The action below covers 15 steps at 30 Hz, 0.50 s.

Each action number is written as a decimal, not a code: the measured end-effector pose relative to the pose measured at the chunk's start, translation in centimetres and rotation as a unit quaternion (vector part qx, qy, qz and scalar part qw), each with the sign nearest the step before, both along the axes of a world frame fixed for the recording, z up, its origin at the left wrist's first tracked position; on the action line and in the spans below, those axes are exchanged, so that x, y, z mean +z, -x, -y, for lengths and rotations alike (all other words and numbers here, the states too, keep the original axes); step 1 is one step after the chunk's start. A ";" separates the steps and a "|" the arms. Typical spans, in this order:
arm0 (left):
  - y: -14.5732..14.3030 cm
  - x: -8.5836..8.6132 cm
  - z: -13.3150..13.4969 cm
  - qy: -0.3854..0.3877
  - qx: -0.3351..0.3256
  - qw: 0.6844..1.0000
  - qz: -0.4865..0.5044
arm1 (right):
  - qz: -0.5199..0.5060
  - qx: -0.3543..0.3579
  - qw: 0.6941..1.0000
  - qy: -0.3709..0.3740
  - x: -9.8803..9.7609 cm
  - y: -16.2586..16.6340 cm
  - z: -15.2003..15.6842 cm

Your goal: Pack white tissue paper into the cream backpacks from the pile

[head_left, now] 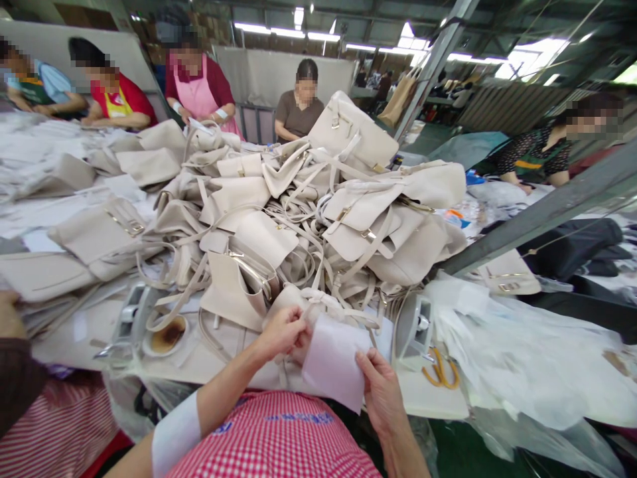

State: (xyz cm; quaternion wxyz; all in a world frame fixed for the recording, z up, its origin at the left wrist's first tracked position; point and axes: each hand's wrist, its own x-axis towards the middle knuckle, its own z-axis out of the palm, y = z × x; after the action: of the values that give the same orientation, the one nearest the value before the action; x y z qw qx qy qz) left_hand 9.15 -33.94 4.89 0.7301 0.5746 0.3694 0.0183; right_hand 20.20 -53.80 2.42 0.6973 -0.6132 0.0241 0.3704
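Observation:
A thin white sheet (334, 362), paper or foam, is held up in front of my apron at the table's near edge. My right hand (381, 377) pinches its right edge between thumb and fingers. My left hand (285, 330) is closed at the sheet's upper left, close to a beige handbag (288, 299) whose handle looks wrapped in pale material. What the left fingertips pinch is too small to make out. Left of that hand, a beige bag (233, 289) stands with its zipped top gaping.
A large heap of beige handbags (263, 229) covers the table ahead. A cup of brown liquid (168, 334), metal devices (415, 330) and yellow-handled scissors (440, 369) lie nearby. White wrapping sheets (527, 352) spread rightward. A metal post (542, 206) slants at right. Co-workers sit around; one's arm (17, 372) reaches in left.

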 end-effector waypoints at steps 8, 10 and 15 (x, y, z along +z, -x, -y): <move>0.5 0.7 -0.3 -0.027 -0.087 0.995 0.036 | -0.037 -0.020 0.999 -0.028 0.5 0.6 -0.8; 0.6 0.6 -0.5 -0.016 -0.098 0.994 0.041 | -0.051 -0.025 0.998 -0.029 0.6 0.6 -0.8; 1.0 0.3 -0.9 0.024 -0.104 0.993 0.054 | -0.047 -0.025 0.998 -0.015 0.5 0.6 -0.9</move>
State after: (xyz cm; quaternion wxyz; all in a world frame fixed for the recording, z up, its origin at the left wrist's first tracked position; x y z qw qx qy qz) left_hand 8.19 -33.02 5.18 0.7605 0.5904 0.2680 -0.0363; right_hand 19.56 -52.88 2.94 0.7137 -0.5838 0.0667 0.3811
